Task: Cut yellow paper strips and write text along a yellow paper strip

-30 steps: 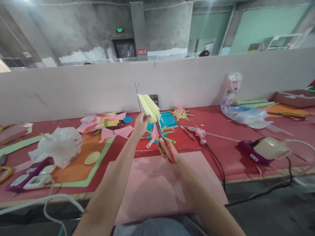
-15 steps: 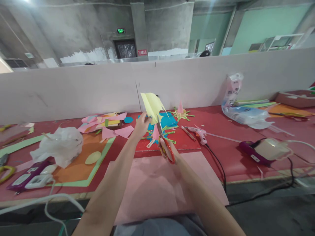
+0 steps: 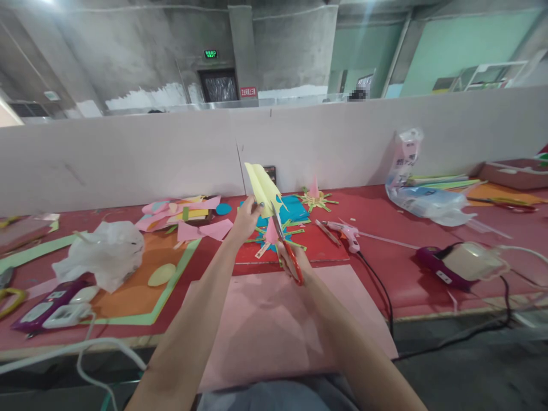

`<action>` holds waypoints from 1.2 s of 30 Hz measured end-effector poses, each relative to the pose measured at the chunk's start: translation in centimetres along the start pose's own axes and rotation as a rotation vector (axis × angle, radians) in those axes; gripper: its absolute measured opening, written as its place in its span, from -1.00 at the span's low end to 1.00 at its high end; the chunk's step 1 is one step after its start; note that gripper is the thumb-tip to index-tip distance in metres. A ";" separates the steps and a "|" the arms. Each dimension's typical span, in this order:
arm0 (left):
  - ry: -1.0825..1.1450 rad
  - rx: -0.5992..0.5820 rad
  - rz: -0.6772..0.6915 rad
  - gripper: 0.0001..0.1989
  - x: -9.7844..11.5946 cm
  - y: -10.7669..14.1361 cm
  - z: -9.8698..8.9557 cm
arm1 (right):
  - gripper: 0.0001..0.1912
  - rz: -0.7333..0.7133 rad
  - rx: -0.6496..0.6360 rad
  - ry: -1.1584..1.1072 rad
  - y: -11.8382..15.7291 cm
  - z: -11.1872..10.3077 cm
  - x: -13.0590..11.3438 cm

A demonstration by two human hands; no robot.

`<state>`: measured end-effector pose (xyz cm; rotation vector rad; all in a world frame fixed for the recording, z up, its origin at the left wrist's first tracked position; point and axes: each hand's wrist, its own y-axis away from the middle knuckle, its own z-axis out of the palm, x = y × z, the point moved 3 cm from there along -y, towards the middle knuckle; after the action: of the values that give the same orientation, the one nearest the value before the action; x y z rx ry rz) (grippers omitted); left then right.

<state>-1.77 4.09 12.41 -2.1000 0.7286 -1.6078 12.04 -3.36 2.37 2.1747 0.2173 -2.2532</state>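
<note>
Pinched in my left hand (image 3: 247, 218) is a curved sheet of yellow paper (image 3: 262, 184), held up above the table. My right hand (image 3: 295, 260) grips red-handled scissors (image 3: 293, 264), their blades pointing up at the lower right edge of the yellow paper. Beneath and behind my hands lie blue paper (image 3: 295, 209) and a pink paper cone (image 3: 271, 233) ringed by green strips. A second pink cone (image 3: 314, 188) with green strips around its base stands farther back.
Pink paper (image 3: 274, 331) covers the near table. A glue gun (image 3: 346, 233) with its black cord lies to the right, near a purple power strip (image 3: 445, 265). Paper scraps (image 3: 180, 214), a crumpled plastic bag (image 3: 105, 251) and another power strip (image 3: 55, 308) are on the left.
The scissor blades have drawn closer together at the yellow paper, and the paper's right edge has shifted. My left hand has hardly moved.
</note>
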 end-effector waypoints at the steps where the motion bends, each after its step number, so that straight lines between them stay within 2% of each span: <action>1: 0.010 0.003 0.001 -0.82 0.1 0.0 0.0 | -0.52 -0.009 0.001 0.009 0.0 0.0 0.0; 5: 0.148 0.009 -0.060 -0.81 0.3 0.0 0.0 | -0.52 -0.015 0.005 0.031 0.1 0.0 -0.2; 11: 0.290 0.082 -0.166 -0.78 -0.5 0.1 0.2 | -0.52 0.001 -0.018 0.020 -0.1 0.0 0.1; 18: 0.221 0.035 -0.092 -0.78 0.1 0.3 -0.1 | -0.51 0.067 -0.135 -0.142 0.4 0.4 -0.3; 25: 0.206 0.004 -0.050 -0.76 0.3 0.7 0.3 | -0.52 0.058 -0.102 -0.140 0.5 0.4 -0.8; 30: 0.200 -0.009 -0.057 -0.75 0.4 1.0 0.3 | -0.53 0.042 -0.126 -0.138 0.3 0.2 -0.3; 36: 0.213 -0.044 -0.055 -0.75 0.6 0.9 0.0 | -0.54 -0.005 -0.085 -0.118 -0.2 0.1 0.6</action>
<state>-1.79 3.04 12.36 -2.0149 0.7870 -1.8819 11.91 -3.10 1.75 1.9953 0.3121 -2.3200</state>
